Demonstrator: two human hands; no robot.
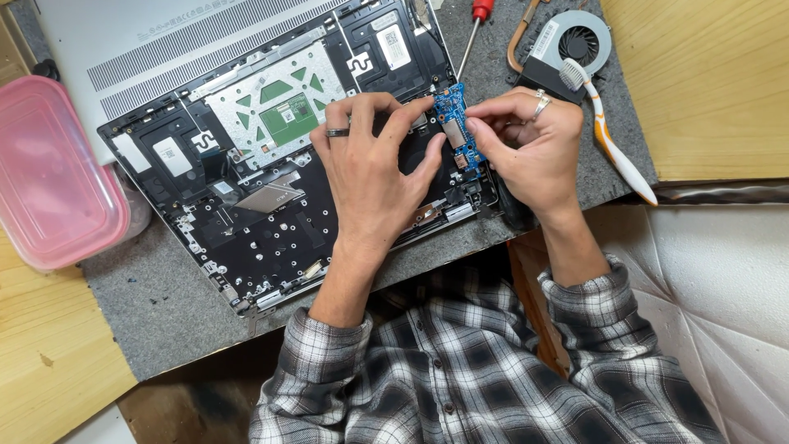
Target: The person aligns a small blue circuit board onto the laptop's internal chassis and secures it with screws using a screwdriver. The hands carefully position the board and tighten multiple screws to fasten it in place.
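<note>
Blue daughterboard sat at the right edge of the opened laptop chassis, pinched between both your hands. Your left hand lay flat over the chassis, ring on one finger, thumb and fingertips closed on the board's left edge. Your right hand came in from the other side, its grip together on the board's right edge, fingertips touching it. Board stood roughly lengthwise along the chassis side; couldn't tell if it was seated or lifted. Chassis rested on a grey felt mat on the wooden surface. Green trackpad board was well left of your hands. Red-handled screwdriver, cooling fan and white-orange toothbrush lay just beyond your right hand. Pink plastic container sat at far left.
</note>
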